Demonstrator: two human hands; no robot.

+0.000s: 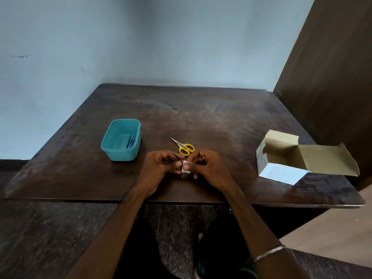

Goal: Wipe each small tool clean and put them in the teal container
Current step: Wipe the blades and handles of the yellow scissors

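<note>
My left hand (161,165) grips a small dark metal tool (177,156), likely a nail clipper, above the table's near middle. My right hand (205,164) pinches a small white wipe (186,169) against that tool. Just behind my hands, yellow-handled scissors (184,147) lie flat on the table. The teal container (120,140) stands to the left, open, with a few thin blue and dark tools (131,140) lying inside along its right wall.
An open white cardboard box (291,158) with its flap spread out sits at the right of the dark wooden table (201,111). A blue wall lies behind, a brown panel at the right. My knees show below the table's front edge.
</note>
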